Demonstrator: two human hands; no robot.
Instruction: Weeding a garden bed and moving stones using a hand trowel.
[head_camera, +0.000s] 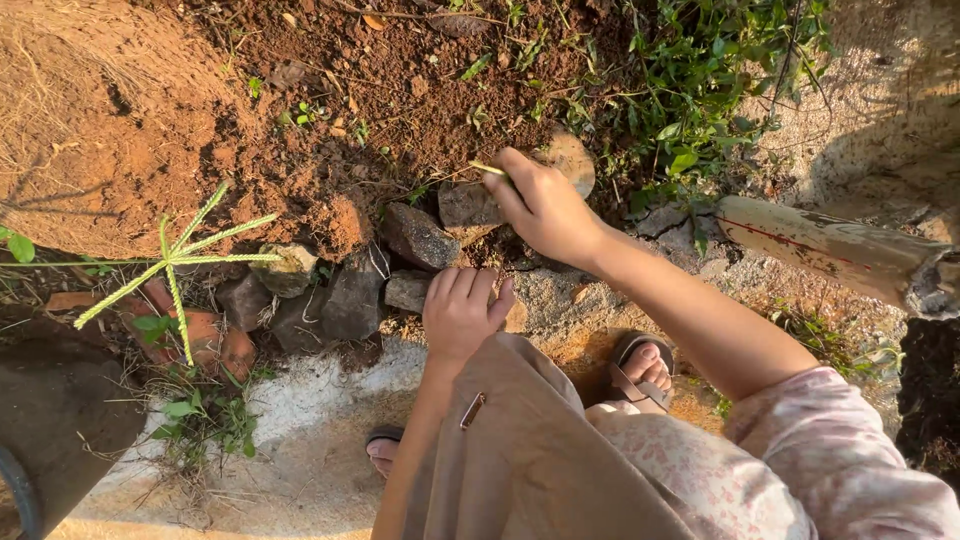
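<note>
My right hand (543, 205) reaches over the stones at the edge of a patch of reddish soil (400, 80) and pinches a thin pale green stem (487, 169) between its fingertips. My left hand (461, 313) rests palm down on a grey stone (407, 290) of the border, fingers curled over its edge, holding nothing. A row of rough stones (415, 236) and brick pieces (218, 335) runs between the soil and the concrete where I crouch.
A star-shaped grass seed head (175, 260) stands at left. Leafy green weeds (700, 90) grow at upper right. A pale broken pipe (830, 255) lies at right. My sandalled feet (645, 370) stand on the concrete. A dark object (50, 420) sits at lower left.
</note>
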